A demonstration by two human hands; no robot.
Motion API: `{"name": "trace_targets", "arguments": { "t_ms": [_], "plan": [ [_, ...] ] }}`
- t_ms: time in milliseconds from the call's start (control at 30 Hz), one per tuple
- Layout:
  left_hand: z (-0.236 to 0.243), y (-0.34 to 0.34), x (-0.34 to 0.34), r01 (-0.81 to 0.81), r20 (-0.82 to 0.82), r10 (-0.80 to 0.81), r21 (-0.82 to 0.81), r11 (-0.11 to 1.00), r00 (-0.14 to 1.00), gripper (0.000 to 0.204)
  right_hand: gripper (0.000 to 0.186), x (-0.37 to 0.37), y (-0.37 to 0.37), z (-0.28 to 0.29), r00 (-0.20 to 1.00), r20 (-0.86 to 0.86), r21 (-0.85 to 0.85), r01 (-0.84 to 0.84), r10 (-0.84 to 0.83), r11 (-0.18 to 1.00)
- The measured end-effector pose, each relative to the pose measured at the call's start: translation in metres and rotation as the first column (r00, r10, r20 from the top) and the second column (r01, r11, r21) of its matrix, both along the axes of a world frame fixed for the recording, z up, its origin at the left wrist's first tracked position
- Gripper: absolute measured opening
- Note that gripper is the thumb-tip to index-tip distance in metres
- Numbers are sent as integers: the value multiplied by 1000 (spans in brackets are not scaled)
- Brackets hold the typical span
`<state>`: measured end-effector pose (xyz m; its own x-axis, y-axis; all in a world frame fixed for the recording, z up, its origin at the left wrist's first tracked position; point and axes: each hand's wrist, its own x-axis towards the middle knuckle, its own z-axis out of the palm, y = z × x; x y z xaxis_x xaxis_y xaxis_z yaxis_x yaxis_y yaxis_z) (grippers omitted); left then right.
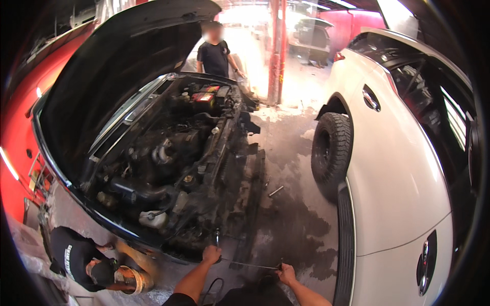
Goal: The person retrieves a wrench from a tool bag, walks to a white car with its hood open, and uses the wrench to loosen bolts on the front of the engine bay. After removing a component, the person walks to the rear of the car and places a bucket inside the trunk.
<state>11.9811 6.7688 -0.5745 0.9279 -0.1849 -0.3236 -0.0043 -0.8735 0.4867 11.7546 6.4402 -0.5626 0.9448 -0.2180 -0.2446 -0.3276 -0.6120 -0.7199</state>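
Note:
At the front corner of a dark car's engine bay [168, 148], my left hand [212, 254] is closed around the lower end of a short, bright metal tool [218, 236]. That tool points into the bay. A long, thin metal rod [250, 264] runs from beside my left fist to the right. Its dark far end is in my right hand [287, 274], whose fingers are closed on it. Whether the rod joins the short tool is hidden by my left hand. A black cable or hose loop [213, 288] hangs between my forearms.
The raised hood [117, 61] arches over the engine. A white car [393, 178] stands close on my right, its running board [345, 245] near my right arm. At lower left a person [81, 260] crouches by an orange bucket [133, 279]. Another person [214, 53] stands beyond the engine. A metal tube [276, 191] lies on the wet-stained floor.

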Motion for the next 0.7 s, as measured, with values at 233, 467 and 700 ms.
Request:
{"name": "trace_targets", "arguments": {
  "t_ms": [233, 467, 700],
  "plan": [
    [3, -6, -6, -17, -15, 17, -4, 1000, 1000, 32, 29, 1, -5, -59, 956, -268, 253, 193, -123, 948],
    [13, -3, -2, 7, -23, -8, -58, 998, 1000, 27, 31, 2, -10, -1, 690, -662, 688, 714, -293, 130],
    [7, -7, 0, 104, 39, -103, -27, 994, 994, 25, 44, 6, 0, -34, 660, -622, 696, 713, -422, 89]
  ]
}}
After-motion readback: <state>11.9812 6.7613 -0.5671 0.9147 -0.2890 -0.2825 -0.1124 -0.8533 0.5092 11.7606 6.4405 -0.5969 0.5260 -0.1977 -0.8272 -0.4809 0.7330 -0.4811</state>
